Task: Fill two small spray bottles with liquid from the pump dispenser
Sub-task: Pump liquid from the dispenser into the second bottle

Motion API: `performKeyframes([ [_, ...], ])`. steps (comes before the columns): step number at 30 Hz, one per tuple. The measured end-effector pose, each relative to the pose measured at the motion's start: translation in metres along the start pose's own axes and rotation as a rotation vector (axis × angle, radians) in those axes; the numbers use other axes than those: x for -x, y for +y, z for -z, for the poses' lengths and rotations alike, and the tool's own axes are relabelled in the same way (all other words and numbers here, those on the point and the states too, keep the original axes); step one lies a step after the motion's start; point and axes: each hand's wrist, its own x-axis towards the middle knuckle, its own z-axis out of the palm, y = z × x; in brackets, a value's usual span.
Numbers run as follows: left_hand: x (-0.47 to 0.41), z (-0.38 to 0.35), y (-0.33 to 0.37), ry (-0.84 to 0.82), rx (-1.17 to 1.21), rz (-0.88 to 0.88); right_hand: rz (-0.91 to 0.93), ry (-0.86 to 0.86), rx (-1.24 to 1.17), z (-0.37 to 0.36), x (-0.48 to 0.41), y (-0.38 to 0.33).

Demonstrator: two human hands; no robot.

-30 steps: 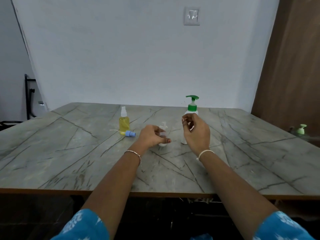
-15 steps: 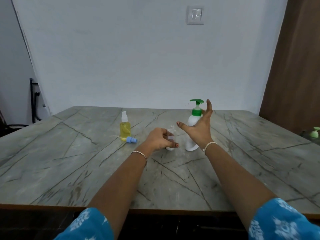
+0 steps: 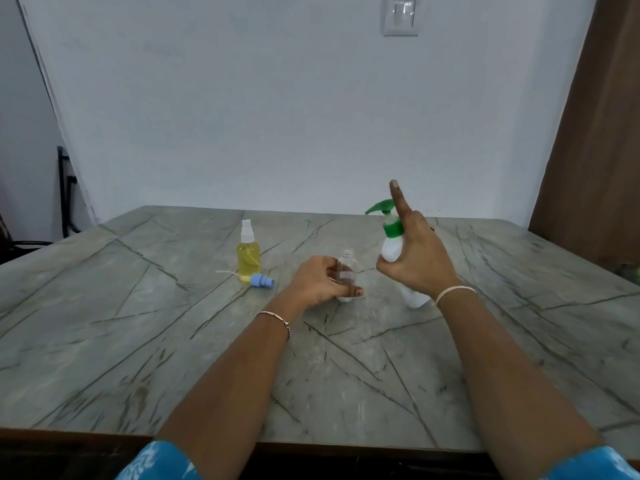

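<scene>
My left hand [image 3: 320, 283] grips a small clear spray bottle [image 3: 346, 271] that stands uncapped on the table. To its right stands the white pump dispenser [image 3: 393, 249] with a green pump head. My right hand [image 3: 415, 258] wraps around the dispenser's body, thumb at the front, index finger raised beside the pump head. A second small spray bottle [image 3: 248, 252], holding yellow liquid and wearing a white sprayer, stands further left. A loose blue spray cap [image 3: 261, 280] with its white tube lies at that bottle's foot.
The grey marble table [image 3: 138, 341] stretches wide, its front edge close to me. A white wall rises behind, a brown wooden panel [image 3: 595, 133] stands at the right, and a dark metal frame [image 3: 65, 192] is at the far left.
My right hand has closed around the dispenser's body and its index finger has risen beside the pump head. My left hand keeps its grip on the clear bottle.
</scene>
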Motion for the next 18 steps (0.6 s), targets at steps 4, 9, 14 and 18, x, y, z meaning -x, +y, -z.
performKeyframes([
  [4, -0.0016, -0.0017, -0.0021, 0.012, 0.010, -0.004, 0.107, -0.155, 0.277, 0.0010, -0.0016, -0.0031],
  [9, 0.0010, -0.0018, -0.0008, 0.015, 0.003, -0.007, 0.157, -0.217, 0.437, -0.0038, -0.0017, -0.0068],
  [14, 0.0041, -0.0016, 0.0007, 0.016, 0.001, -0.014, 0.162, -0.264, 0.483, -0.0050, 0.0020, -0.0087],
  [18, 0.0045, -0.0013, 0.0006, 0.026, -0.012, -0.021, 0.165, -0.283, 0.509, -0.0051, 0.0047, -0.0089],
])
